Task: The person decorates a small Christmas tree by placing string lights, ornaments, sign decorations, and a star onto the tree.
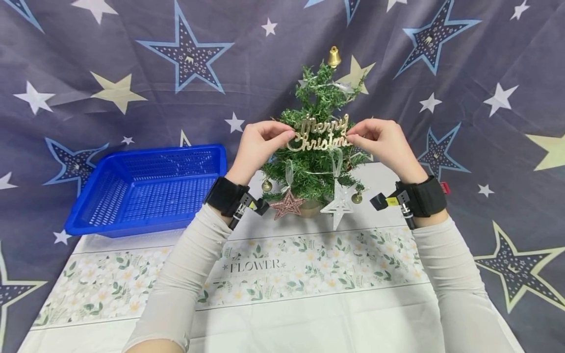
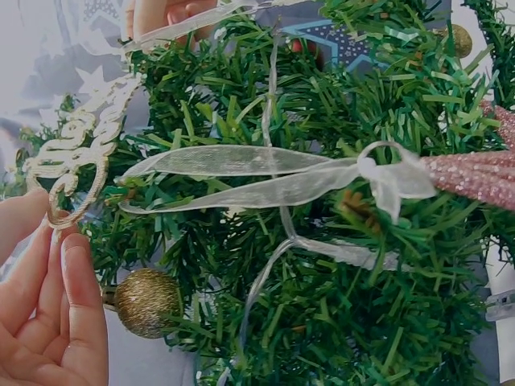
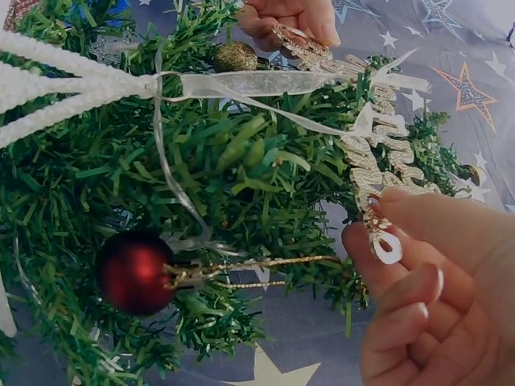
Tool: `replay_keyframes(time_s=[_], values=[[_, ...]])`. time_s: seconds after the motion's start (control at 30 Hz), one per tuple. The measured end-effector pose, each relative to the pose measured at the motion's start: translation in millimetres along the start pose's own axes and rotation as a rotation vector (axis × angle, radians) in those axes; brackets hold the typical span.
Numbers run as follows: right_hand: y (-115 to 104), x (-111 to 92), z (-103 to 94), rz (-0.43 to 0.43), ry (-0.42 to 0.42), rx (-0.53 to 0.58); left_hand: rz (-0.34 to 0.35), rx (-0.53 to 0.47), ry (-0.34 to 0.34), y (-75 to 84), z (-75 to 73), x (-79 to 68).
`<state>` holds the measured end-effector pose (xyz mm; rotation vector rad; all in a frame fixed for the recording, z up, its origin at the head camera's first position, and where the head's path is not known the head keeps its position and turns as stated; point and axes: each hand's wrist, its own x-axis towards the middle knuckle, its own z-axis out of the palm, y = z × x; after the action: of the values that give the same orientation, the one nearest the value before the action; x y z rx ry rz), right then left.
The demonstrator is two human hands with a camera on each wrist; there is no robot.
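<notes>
A gold "Merry Christmas" sign (image 1: pixel 324 135) is held up against the front of a small green Christmas tree (image 1: pixel 304 176). At the sign's left end my left hand (image 1: pixel 265 144) pinches it between thumb and fingers; my right hand (image 1: pixel 381 144) pinches the right end the same way. Below the sign hang a pink glitter star (image 1: pixel 288 205) and a white star (image 1: pixel 339 203), each on a sheer ribbon. A gold bell (image 1: pixel 334 57) tops the tree. In the right wrist view a dark red ball (image 3: pixel 135 272) hangs near the right hand.
A blue plastic basket (image 1: pixel 145 189) stands at the left of the table. A floral cloth strip (image 1: pixel 265 274) runs across the white tabletop in front of the tree. Behind hangs a grey star-patterned curtain (image 1: pixel 265 68). Small gold balls (image 2: pixel 147 303) hang among the branches.
</notes>
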<state>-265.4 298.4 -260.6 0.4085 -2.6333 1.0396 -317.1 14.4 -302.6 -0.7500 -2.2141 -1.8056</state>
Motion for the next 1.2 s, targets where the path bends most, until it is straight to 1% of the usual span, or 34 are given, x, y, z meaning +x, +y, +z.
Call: replay_keyframes(time_s=[0.2, 0.3, 0.43, 0.5, 0.63, 0.67, 0.73, 0.8, 0.87, 0.9, 1.07, 1.13, 1.2], values=[[1, 0, 0.1, 0.005, -0.002, 0.004, -0.018, 0.007, -0.015, 4.6, 0.6, -1.4], [1, 1, 0.5, 0.001, -0.001, 0.011, -0.018, 0.028, -0.018, 16.2, 0.2, -6.9], [2, 2, 1.4, -0.002, -0.002, 0.008, -0.004, 0.032, -0.021, 28.1, -0.1, -12.5], [3, 2, 1.3, 0.0, -0.007, 0.013, -0.003, 0.029, -0.029, 26.5, 0.7, -11.8], [5, -1, -0.6, 0.015, -0.017, 0.049, 0.006, 0.014, -0.029, 15.1, 3.9, -4.9], [5, -2, -1.2, 0.02, -0.02, 0.062, 0.006, 0.015, -0.028, 15.6, 4.6, -3.8], [5, -3, -2.4, 0.026, -0.018, 0.076, 0.015, 0.014, -0.01, 12.6, 6.8, 1.7], [6, -4, -3.7, 0.029, -0.011, 0.085, 0.018, 0.015, 0.004, 14.0, 8.8, 6.0], [6, -3, -5.1, 0.032, -0.005, 0.098, 0.005, 0.007, 0.014, 15.4, 10.8, 9.5], [7, -3, -5.7, 0.033, -0.006, 0.1, 0.001, 0.002, 0.02, 12.3, 12.1, 11.9], [9, -3, -6.4, 0.072, -0.036, 0.102, -0.028, 0.02, 0.013, 8.5, 15.4, 11.7], [8, -4, -5.9, 0.081, -0.034, 0.093, -0.018, 0.037, 0.016, 7.7, 16.2, 10.7], [7, -5, -5.5, 0.069, -0.024, 0.08, -0.01, 0.05, 0.023, 8.1, 16.5, 10.0]])
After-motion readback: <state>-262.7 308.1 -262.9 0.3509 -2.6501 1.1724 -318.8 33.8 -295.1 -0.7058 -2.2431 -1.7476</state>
